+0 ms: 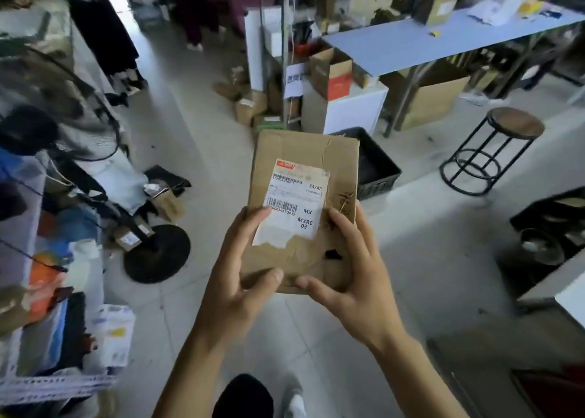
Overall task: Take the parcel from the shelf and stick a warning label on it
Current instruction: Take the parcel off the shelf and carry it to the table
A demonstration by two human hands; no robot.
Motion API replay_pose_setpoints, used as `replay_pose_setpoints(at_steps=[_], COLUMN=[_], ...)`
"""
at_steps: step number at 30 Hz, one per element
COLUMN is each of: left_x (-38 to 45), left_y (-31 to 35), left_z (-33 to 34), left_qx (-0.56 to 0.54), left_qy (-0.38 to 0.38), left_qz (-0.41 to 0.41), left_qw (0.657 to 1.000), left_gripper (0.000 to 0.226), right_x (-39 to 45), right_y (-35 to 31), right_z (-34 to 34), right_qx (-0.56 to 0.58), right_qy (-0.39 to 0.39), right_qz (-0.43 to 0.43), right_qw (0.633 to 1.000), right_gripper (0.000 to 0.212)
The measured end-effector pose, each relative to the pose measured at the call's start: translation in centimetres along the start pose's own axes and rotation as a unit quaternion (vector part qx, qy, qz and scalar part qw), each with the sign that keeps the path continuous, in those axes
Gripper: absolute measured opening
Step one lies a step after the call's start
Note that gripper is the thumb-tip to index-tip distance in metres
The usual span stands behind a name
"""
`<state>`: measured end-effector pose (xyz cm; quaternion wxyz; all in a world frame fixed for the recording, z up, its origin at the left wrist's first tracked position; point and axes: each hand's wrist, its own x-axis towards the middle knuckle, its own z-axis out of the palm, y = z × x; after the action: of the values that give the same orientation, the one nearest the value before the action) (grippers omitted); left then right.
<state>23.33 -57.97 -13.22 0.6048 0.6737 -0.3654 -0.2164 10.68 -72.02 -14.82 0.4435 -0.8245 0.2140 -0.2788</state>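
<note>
A flat brown cardboard parcel (304, 164) is held up in front of me over the floor, its top face toward the camera. A white shipping label (296, 202) with a barcode and "MXRC 03" is stuck on that face, its lower edge torn. My left hand (240, 268) grips the parcel's lower left corner, thumb on the near edge and fingers on the label. My right hand (351, 265) grips the lower right corner the same way. No warning label is in view.
A shelf (47, 259) crammed with goods runs along the left, with a floor fan (156, 253) beside it. A blue-topped table (443, 40) stands at the back right, boxes below it. A black crate (376, 170) and a round stool (493, 151) stand ahead.
</note>
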Motion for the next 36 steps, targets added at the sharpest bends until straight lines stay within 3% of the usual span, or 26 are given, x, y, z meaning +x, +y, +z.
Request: replay_pose_setpoints(at_steps=[13, 23, 31, 36], left_x=[23.5, 40.7, 50.3, 56.7], left_y=[-4.5, -4.6, -3.2, -3.2], left_z=[10.5, 27.6, 41.6, 48.7], left_qx=[-0.036, -0.032, -0.029, -0.065], left_qy=[-0.151, -0.295, -0.289, -0.287], left_qz=[0.005, 0.056, 0.066, 0.005], left_qw=[0.988, 0.953, 0.955, 0.956], left_gripper=[0.076, 0.077, 0.08, 0.096], right_x=[14.4, 22.9, 29.7, 34.8], right_y=[10.4, 21.1, 29.9, 35.8], right_z=[-8.4, -22.2, -35.2, -41.6], right_qx=[-0.098, -0.108, -0.109, -0.092], right_qy=[0.125, 0.234, 0.231, 0.218], right_qz=[0.101, 0.17, 0.156, 0.161], right_qw=[0.982, 0.951, 0.954, 0.958], right_gripper=[0.093, 0.096, 0.097, 0.097])
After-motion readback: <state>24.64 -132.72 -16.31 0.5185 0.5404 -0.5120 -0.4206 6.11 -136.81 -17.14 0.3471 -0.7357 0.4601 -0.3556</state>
